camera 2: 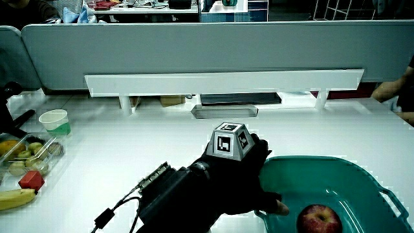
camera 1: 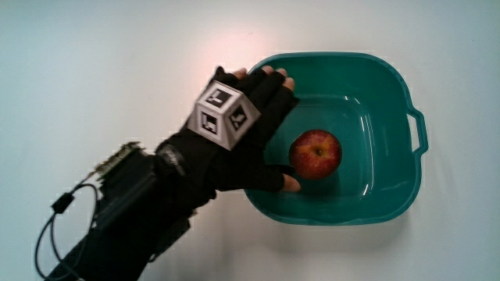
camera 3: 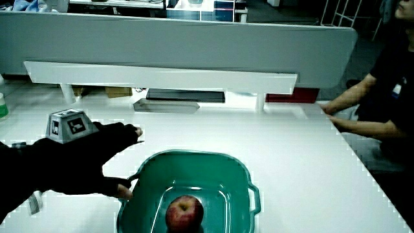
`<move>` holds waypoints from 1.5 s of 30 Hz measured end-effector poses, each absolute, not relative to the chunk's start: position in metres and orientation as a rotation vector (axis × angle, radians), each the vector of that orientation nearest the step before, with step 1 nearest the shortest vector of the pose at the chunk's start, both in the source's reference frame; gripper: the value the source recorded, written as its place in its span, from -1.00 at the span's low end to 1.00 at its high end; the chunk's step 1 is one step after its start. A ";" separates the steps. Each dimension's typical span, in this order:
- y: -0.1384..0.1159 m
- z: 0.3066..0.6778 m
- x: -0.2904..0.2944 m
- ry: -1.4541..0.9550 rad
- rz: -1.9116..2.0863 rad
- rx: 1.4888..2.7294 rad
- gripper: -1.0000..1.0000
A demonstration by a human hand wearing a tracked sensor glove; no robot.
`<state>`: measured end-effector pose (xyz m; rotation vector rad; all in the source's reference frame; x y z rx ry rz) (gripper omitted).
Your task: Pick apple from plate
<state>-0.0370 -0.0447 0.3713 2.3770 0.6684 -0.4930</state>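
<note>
White table (camera 1: 94, 62) bears a teal basin (camera 1: 391, 86); red apple (camera 1: 316, 154) rests inside. The hand (camera 1: 250, 133) hovers over the basin's rim beside the apple, fingers spread, gripping nothing. Grey partition (camera 2: 207, 52) bounds the table.

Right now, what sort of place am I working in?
Probably an office or lab workspace. A white table ends at a low grey partition with more desks past it. The hand hovers over the rim of a teal basin holding an apple; a fruit tray sits nearby.
</note>
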 end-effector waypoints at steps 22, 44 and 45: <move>-0.030 0.387 0.014 0.729 -0.343 2.307 0.00; -0.032 0.395 0.023 0.714 -0.367 2.304 0.10; -0.031 0.395 0.023 0.718 -0.369 2.314 0.13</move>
